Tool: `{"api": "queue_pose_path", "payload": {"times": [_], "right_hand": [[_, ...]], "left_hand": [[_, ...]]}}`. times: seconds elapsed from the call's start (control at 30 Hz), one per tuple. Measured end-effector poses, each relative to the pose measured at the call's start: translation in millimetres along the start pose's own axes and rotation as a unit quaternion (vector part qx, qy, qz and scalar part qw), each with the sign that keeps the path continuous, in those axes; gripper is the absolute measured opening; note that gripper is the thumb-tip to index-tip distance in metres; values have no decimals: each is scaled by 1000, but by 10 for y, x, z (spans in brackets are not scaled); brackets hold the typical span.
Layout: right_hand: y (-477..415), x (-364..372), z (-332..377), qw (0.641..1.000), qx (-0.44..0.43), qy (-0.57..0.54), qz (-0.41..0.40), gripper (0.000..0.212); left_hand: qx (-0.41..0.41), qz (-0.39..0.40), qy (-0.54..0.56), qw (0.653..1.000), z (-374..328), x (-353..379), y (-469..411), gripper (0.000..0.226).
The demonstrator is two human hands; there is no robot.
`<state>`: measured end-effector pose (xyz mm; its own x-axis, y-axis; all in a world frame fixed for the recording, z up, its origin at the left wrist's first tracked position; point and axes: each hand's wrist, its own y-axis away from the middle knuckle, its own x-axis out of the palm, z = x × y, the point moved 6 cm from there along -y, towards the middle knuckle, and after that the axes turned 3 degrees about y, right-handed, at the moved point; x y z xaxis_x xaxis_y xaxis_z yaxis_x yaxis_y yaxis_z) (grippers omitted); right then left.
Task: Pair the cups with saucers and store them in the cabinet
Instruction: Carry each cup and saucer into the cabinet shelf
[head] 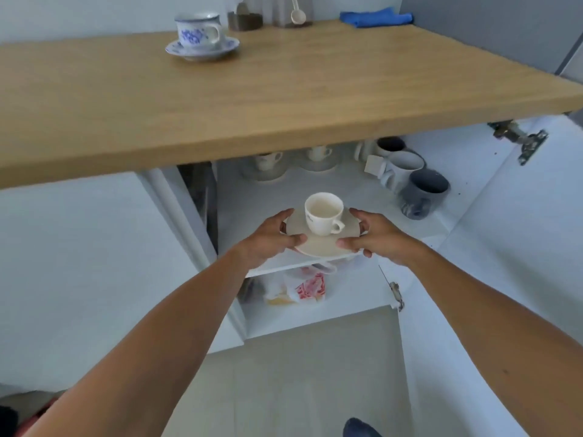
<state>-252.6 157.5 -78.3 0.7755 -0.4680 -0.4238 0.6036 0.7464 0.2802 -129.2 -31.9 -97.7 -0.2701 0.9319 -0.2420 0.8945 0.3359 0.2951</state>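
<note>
A cream cup (323, 214) stands upright on a beige saucer (318, 244), handle pointing right. My left hand (271, 236) grips the saucer's left rim and my right hand (375, 236) grips its right rim, holding it at the front edge of the upper cabinet shelf (362, 197). Two more cream cups on saucers (268, 165) (320, 157) stand at the back of that shelf, partly hidden by the countertop. A blue-flowered cup (197, 29) sits on its matching saucer (202, 50) on the wooden countertop (284, 96).
Several grey and white mugs (422, 190) lie along the shelf's right side. Plastic bags (299, 285) fill the lower shelf. The cabinet door (504, 247) hangs open at right. A jar, a spoon holder and a blue cloth (375, 17) stand at the counter's back.
</note>
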Motion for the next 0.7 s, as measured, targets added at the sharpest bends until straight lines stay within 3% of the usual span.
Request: {"api": "queue_pose_path", "payload": {"times": [0.07, 0.17, 0.27, 0.5, 0.7], "right_hand": [[-297, -90, -203, 1000, 0, -11, -4, 74], [-677, -250, -432, 1000, 5, -7, -26, 90], [-974, -368, -611, 999, 2, 1, -48, 101], [-1380, -585, -862, 995, 14, -13, -95, 87], [-1634, -697, -909, 987, 23, -52, -150, 96]], "left_hand": [[22, -5, -6, 1000, 62, 44, -347, 83], [45, -2, -3, 999, 108, 105, -791, 84], [60, -18, -80, 995, 154, 137, -1144, 85], [94, -21, -201, 975, 155, 188, -1747, 85], [106, 13, -295, 949, -34, 181, -2042, 69]]}}
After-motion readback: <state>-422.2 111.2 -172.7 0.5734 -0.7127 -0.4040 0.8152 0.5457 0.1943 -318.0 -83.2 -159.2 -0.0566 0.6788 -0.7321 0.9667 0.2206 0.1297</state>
